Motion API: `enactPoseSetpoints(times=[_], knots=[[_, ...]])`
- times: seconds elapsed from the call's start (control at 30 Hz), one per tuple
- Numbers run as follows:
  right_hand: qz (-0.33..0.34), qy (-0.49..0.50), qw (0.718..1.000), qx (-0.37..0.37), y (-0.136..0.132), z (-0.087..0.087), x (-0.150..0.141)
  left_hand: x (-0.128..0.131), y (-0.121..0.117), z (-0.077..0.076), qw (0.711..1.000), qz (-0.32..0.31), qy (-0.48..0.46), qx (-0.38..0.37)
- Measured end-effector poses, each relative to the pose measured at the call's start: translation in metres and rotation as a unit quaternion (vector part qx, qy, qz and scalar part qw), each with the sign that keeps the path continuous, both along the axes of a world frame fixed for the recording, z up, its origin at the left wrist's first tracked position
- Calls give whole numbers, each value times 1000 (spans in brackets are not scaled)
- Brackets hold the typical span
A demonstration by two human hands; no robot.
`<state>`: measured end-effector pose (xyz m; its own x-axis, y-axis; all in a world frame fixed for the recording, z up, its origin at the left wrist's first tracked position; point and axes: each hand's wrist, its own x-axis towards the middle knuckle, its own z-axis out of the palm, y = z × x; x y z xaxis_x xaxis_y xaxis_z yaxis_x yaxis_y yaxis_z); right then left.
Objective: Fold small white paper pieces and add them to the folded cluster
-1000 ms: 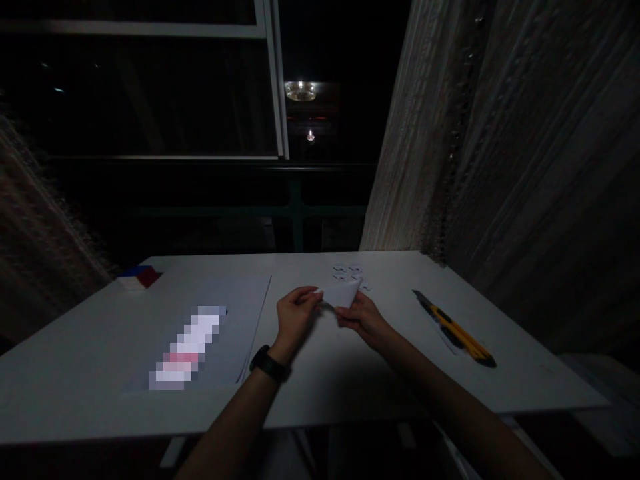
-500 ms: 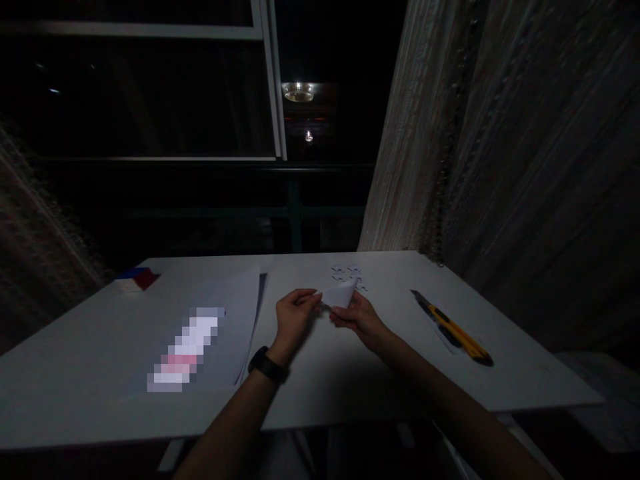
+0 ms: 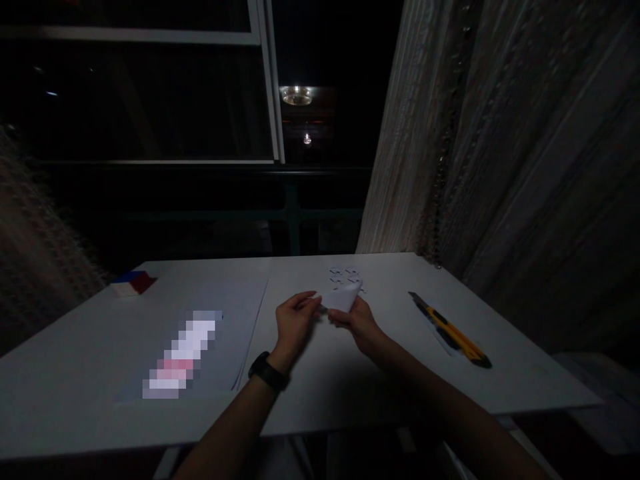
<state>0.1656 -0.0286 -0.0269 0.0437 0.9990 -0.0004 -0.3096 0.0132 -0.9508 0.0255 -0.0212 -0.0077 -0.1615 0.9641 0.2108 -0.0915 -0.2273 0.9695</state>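
Observation:
A small piece of white paper (image 3: 343, 299), bent over into a curved shape, is held up between my two hands above the table. My left hand (image 3: 296, 319), with a dark watch on its wrist, pinches the paper's left corner between thumb and fingertips. My right hand (image 3: 361, 325) grips the lower right part, its thumb in front and the other fingers mostly hidden behind. Just beyond the paper, several small white pieces with dark curved marks (image 3: 345, 273) lie on the table, partly covered by it.
On the white table (image 3: 310, 413), a yellow and black utility knife (image 3: 457, 337) lies to the right with its blade pointing away. Large white sheets (image 3: 235, 340), partly pixelated, lie to the left. A blue, red and white cube (image 3: 131, 283) sits at the far left. Curtains (image 3: 395, 167) hang behind.
The paper's right side looks more rounded, and my right fingers have shifted slightly around it. The large sheets' raised right edge now lies flatter. The view has tilted a little.

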Motion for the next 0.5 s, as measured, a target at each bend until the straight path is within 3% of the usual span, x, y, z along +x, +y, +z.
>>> enactPoseSetpoints(times=[0.17,0.5], knots=[[50,-9,999,-11,4,8,3,-2,0,4,999,-1,-31,-8],[48,3,998,-36,12,16,0,-4,1,4,999,-3,-41,6]])
